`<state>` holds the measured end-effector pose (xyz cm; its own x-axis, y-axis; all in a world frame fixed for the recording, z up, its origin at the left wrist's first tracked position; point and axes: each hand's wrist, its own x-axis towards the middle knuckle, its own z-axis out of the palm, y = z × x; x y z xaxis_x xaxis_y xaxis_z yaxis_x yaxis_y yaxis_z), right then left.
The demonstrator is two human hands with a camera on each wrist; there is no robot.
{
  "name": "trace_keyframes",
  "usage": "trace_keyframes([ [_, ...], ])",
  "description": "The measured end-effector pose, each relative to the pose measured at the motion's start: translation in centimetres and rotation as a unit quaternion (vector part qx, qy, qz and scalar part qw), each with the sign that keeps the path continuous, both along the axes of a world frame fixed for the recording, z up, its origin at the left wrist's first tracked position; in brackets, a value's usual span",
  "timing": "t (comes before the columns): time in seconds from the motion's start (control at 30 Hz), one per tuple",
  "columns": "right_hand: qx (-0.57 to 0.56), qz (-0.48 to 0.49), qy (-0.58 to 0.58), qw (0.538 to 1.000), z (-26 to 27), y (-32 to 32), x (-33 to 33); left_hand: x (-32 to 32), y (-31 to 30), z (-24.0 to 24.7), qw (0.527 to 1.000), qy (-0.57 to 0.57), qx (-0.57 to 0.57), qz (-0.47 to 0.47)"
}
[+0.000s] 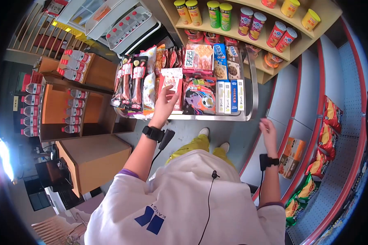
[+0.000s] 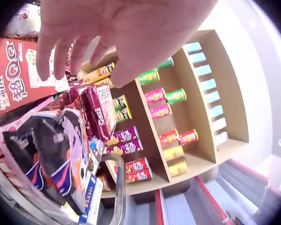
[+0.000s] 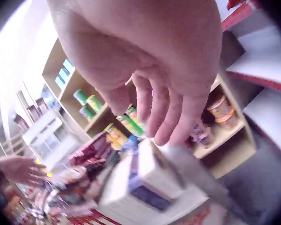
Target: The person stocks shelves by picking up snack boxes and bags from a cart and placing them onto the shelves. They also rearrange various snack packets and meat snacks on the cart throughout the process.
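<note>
Left hand at red box, fingers spread; contact unclear. Dark snack packs right of box, metal rail beside them. Chip cans on wooden shelves, far side.

A white short-sleeved shirt is worn, its sleeves edged in purple, its left chest printed with a dark blue logo and lettering. Yellow-green trousers and white shoes are worn. Each wrist is circled by a black strap — each fitted with a black device and cable. A small black microphone is worn on a thin black cord.
</note>
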<state>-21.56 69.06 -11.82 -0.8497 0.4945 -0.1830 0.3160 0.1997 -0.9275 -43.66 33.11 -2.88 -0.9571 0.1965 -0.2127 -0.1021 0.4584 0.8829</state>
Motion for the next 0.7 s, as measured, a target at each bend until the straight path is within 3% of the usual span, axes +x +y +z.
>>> trace_keyframes([
  [0.1,-0.201,0.101,-0.004,0.974,4.1,-4.3,-8.6,-4.1,0.9,0.1,0.996,-0.063,0.058,0.017],
  [0.17,-0.248,0.137,0.008,0.959,6.4,-6.9,-13.8,-7.3,2.1,-0.7,0.992,-0.094,0.083,0.007],
  [0.27,-0.232,0.148,-0.002,0.961,5.1,-9.4,-20.4,-11.2,3.8,-1.7,0.983,-0.156,0.098,-0.009],
  [0.33,-0.199,0.084,-0.029,0.976,5.1,-11.0,-23.6,-12.7,4.7,-2.6,0.982,-0.16,0.099,-0.027],
  [0.4,-0.204,0.091,-0.043,0.974,5.8,-11.9,-25.5,-13.8,4.9,-3.1,0.978,-0.182,0.076,-0.065],
  [0.57,-0.205,0.089,-0.044,0.974,5.5,-13.3,-27.5,-14.3,5.7,-3.5,0.979,-0.157,0.065,-0.115],
  [0.7,-0.161,0.061,-0.057,0.983,4.4,-13.4,-28.0,-14.6,6.7,-7.4,0.993,-0.077,0.05,-0.072],
])
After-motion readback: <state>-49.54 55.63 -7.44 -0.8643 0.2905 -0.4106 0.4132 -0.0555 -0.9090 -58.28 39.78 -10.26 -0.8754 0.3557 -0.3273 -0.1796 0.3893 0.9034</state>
